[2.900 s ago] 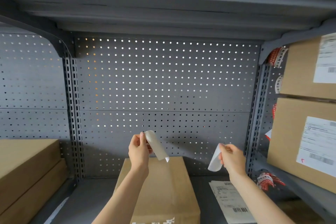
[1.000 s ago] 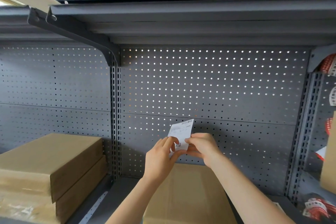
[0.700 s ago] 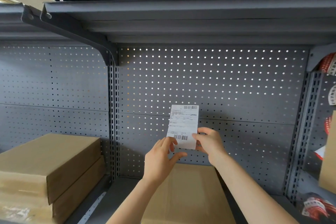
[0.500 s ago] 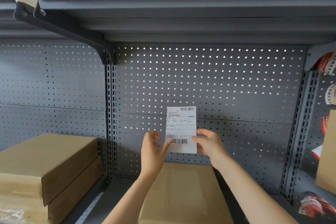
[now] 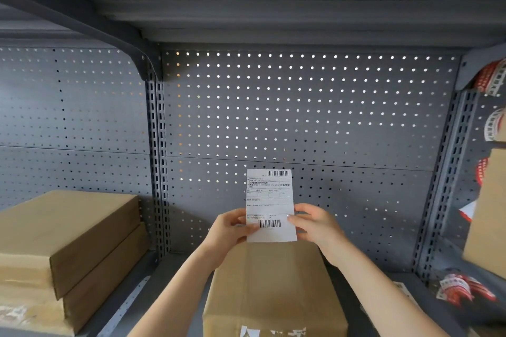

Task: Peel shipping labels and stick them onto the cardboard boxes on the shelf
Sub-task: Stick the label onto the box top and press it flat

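A white shipping label (image 5: 269, 200) with two barcodes is held upright, printed side toward me, in front of the pegboard. My left hand (image 5: 230, 230) pinches its lower left edge and my right hand (image 5: 315, 226) pinches its lower right edge. Directly below the label a plain cardboard box (image 5: 273, 287) stands on the shelf, its top bare of any label. The label's bottom edge hangs just above the box's far end.
Two flat cardboard boxes (image 5: 68, 243) are stacked at the left. A grey pegboard back wall (image 5: 301, 117) and a shelf (image 5: 246, 3) overhead enclose the bay. At the right are a box edge (image 5: 487, 213), red-and-white tape rolls (image 5: 462, 290) and loose label sheets (image 5: 402, 288).
The peeled label went from curled in my left hand to flat and upright between both hands. My left hand has now closed on its left edge. The view shifted left.
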Tool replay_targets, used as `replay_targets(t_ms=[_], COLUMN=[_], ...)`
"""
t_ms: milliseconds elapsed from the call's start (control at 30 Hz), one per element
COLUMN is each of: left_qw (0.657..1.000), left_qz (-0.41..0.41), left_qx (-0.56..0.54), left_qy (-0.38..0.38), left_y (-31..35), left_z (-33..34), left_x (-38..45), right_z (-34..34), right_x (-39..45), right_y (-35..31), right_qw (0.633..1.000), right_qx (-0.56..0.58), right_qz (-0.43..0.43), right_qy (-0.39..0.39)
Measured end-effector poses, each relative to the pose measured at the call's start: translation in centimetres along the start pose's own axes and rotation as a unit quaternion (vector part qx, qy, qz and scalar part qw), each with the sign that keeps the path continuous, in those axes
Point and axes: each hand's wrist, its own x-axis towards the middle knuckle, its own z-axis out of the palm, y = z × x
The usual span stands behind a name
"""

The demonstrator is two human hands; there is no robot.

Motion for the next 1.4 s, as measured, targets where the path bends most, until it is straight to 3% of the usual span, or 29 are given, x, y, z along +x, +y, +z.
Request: replay_targets(t_ms=[267,833,1400], left_qw=[0.998,0.962,0.939], left_qz=[-0.019,-0.046,-0.041], left_qx=[0.06,0.268,0.339], left_qy=[0.001,-0.038,-0.042], left_y=[-1.2,-2.9,-4.0], left_z=[-0.2,-0.1,-0.2], left_x=[0.0,-1.4,-1.3], right_z=[-0.6,-0.4,-0.4], right_x=[-1.7,-3.1,-2.4], right_y=[1.1,4.2,5.3], right_qw=[0.992,0.966,0.952], right_qx=[-0.125,-0.253,-0.3], right_qz=[0.015,0.01,0.006], right_qy=[-0.026,-0.048,-0.056])
